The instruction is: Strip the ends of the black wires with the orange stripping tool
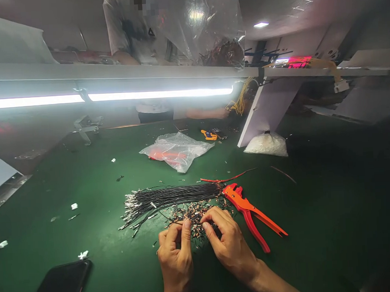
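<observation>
Low in the middle of the head view, my left hand (177, 253) pinches a thin black wire (162, 214) between thumb and forefinger. The wire runs up and left to a pale tip. Just to the right, my right hand (228, 240) is closed in a pinch, and whatever lies between its fingertips is too small to make out. Both hands hover over a heap of short wire offcuts (193, 211), black with coppery ends. Behind them lies a bundle of black wires (178, 194) with silvery tips on the left. A red-orange wire stripper (247, 206) rests beside the right hand, handles spread.
A clear plastic bag (178, 151) with something red inside lies farther back. Near it are a yellow tool (209, 135) and a bag of small white pieces (267, 145). A dark phone (60, 286) sits front left. Beyond a lit shelf (159, 94) stands another person.
</observation>
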Motion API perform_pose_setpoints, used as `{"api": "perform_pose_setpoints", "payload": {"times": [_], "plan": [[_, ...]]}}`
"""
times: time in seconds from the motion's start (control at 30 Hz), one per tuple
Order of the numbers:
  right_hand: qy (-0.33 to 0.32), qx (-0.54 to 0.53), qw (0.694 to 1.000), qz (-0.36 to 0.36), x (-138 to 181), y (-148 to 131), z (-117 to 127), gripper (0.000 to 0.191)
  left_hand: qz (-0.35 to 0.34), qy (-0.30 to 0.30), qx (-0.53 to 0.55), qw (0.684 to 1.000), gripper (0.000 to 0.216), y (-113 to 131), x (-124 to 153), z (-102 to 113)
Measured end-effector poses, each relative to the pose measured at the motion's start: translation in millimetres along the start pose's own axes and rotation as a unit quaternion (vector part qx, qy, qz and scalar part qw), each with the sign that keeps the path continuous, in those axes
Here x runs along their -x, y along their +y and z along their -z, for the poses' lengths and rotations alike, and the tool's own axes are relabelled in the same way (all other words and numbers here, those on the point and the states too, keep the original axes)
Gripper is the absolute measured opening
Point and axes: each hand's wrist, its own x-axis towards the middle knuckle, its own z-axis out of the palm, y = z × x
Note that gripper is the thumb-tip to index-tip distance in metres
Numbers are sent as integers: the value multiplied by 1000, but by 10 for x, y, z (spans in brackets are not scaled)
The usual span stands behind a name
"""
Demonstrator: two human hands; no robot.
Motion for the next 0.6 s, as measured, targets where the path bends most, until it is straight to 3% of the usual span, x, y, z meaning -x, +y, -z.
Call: {"api": "perform_pose_setpoints", "payload": {"times": [0.6], "plan": [[12,-15,999,26,10,-31,14,15,-47,52,-10,998,33,108,-1,-11]]}}
